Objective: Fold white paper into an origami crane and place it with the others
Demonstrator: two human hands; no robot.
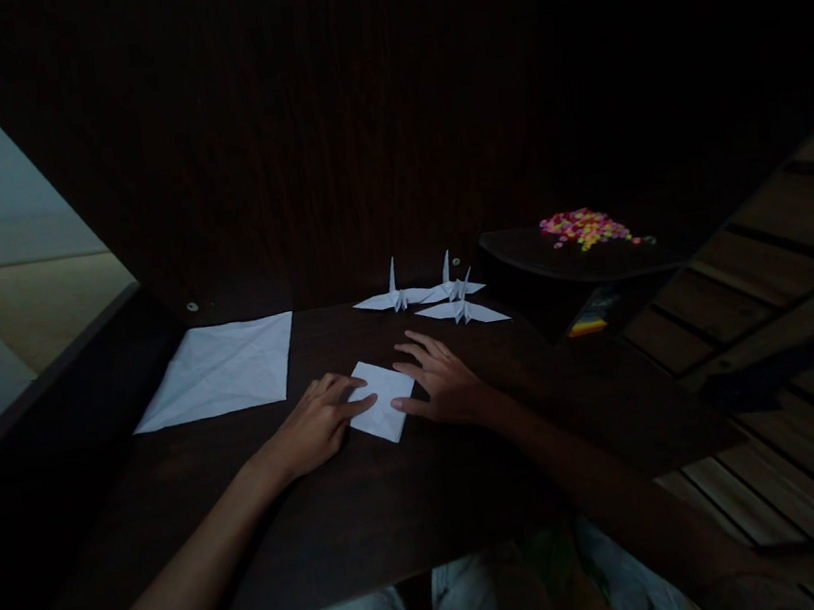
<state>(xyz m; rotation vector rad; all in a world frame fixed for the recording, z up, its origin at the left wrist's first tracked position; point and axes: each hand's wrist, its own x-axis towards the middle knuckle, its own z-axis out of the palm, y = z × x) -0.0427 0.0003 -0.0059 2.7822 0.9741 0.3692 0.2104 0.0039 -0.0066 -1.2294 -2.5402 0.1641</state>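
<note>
I have the small white paper square [385, 424] lying flat on the dark bench [363, 533], turned cornerwise between my two hands. My left hand [316, 425] rests its thumb and forefinger on the square's left part, the two slightly apart rather than pinching. My right hand [452, 379] has its fingers spread, with the thumb tip at the right edge; I cannot tell whether it presses down. Just beyond, I see three folded paper cranes [462, 311] grouped near the back panel [281, 161]. A larger creased white sheet [226, 369] lies off to my left. To my right, a rounded shelf [517, 254] above the bench carries a heap of small pink and yellow pieces [585, 227].
</note>
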